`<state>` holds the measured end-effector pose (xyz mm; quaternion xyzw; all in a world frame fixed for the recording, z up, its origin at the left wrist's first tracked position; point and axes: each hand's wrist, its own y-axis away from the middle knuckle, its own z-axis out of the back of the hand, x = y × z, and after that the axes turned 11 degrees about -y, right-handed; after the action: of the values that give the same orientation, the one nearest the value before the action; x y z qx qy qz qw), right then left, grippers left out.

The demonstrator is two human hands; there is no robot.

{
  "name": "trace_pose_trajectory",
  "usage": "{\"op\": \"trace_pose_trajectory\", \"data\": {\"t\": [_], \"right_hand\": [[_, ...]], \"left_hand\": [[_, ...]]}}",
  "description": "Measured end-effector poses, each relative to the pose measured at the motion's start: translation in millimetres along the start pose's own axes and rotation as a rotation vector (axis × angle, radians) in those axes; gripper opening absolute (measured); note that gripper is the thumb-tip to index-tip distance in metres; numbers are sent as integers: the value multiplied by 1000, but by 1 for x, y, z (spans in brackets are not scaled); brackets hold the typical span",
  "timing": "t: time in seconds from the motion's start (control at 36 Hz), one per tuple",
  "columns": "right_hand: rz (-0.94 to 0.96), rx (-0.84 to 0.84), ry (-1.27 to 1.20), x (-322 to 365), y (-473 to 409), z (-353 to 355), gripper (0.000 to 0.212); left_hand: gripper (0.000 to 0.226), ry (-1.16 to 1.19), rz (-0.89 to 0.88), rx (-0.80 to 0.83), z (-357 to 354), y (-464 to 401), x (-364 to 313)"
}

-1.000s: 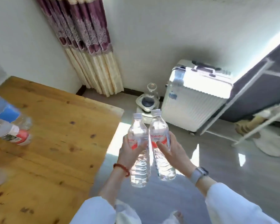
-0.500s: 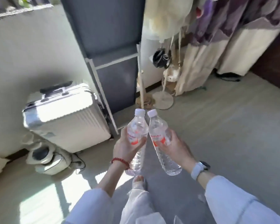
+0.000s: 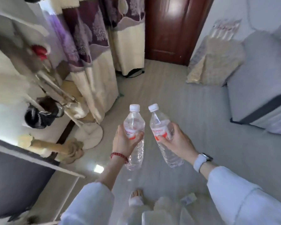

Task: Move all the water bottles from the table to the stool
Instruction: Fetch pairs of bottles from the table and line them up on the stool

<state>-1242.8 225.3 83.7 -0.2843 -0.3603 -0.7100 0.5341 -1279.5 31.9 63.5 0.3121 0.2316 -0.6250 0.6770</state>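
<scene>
I carry two clear water bottles with white caps and red-and-white labels, held upright in front of me over the floor. My left hand (image 3: 125,140), with a red bead bracelet on the wrist, grips the left bottle (image 3: 134,120) around its label. My right hand (image 3: 178,140), with a white watch on the wrist, grips the right bottle (image 3: 161,125), which tilts slightly left at the top. The two bottles are a little apart. Neither the table nor the stool is in view.
A coat stand (image 3: 88,135) with hanging bags and a patterned curtain (image 3: 94,65) are on the left. A dark wooden door (image 3: 170,26) is straight ahead. A grey bed or sofa (image 3: 258,88) with a beige cloth fills the right. Grey floor (image 3: 161,88) lies ahead.
The view has swung right, away from the wooden table and suitcase, towards the door and grey furniture. Both hands kept their bottles, which have spread slightly apart.
</scene>
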Motion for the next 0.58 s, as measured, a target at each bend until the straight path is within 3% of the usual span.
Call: {"op": "trace_pose_trajectory", "data": {"t": [0.22,0.42,0.58], "right_hand": [[-173,-190,-113,-55,-99,82,61],[-176,-274,-170,-111,-221,184,50],[-208,-351,-188,-143,-330,293,57]], "left_hand": [[47,-61,-148,181,-84,-133,-98],[56,-117,-240,280,-179,-247,-204],[52,-73,-268,300,-252,-342,-323]]}}
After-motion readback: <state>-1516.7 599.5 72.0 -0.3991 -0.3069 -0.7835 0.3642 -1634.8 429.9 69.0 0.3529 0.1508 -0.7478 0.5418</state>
